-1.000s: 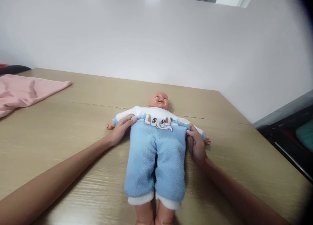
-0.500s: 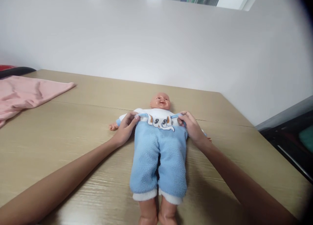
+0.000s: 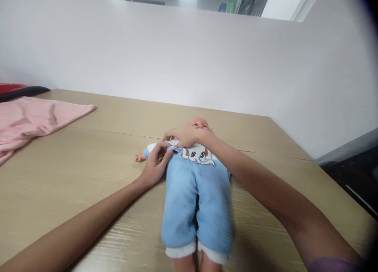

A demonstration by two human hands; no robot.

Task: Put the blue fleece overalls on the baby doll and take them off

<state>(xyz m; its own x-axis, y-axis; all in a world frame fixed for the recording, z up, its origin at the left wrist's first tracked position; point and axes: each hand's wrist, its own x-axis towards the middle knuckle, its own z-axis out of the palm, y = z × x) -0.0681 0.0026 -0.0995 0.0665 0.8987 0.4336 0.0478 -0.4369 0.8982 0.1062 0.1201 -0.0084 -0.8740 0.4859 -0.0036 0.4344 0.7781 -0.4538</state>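
Observation:
A baby doll (image 3: 201,123) lies on its back, head away from me, its lower face hidden behind my right arm. It wears fluffy blue overalls (image 3: 196,201) with white cuffs and an elephant face on the bib, over a white top. My left hand (image 3: 156,163) pinches the blue edge of the overalls at the doll's chest, on the left side. My right hand (image 3: 184,137) reaches across the chest to the same side, its fingers bent over the white top near my left hand. Whether those fingertips grip any cloth cannot be made out.
A pink cloth (image 3: 38,116) lies at the left of the wooden table (image 3: 97,177), with a red and black object (image 3: 23,91) behind it. A white wall (image 3: 165,59) rises beyond the table's far edge. Dark furniture (image 3: 351,173) stands at the right.
My right hand has let go of the right side of the bib and crossed left over the doll's chest. My left hand stays at the left edge. The view has tilted up slightly.

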